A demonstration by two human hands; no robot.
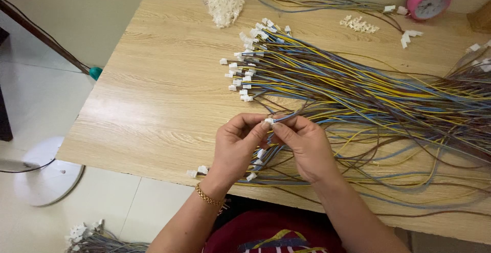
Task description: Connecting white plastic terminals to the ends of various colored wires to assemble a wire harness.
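My left hand [236, 145] pinches a small white plastic connector [268, 121] between thumb and fingers. My right hand [306, 148] holds the thin wires [286, 117] that run into that connector, fingertips touching the left hand's. Both hands hover over the near edge of the wooden table [158, 104]. Behind them lies a large bundle of yellow, blue and brown wires [368, 94] with white connectors [245, 71] on their left ends. A few more connectors [198, 171] lie under my left wrist, which wears a gold bracelet.
A clear bag of loose white connectors [223, 2] sits at the table's far edge. A pink alarm clock [430, 0] stands far right. Small connector pieces [359, 25] lie near it. A white fan base [43, 173] and another wire bundle [97, 237] are on the floor at left.
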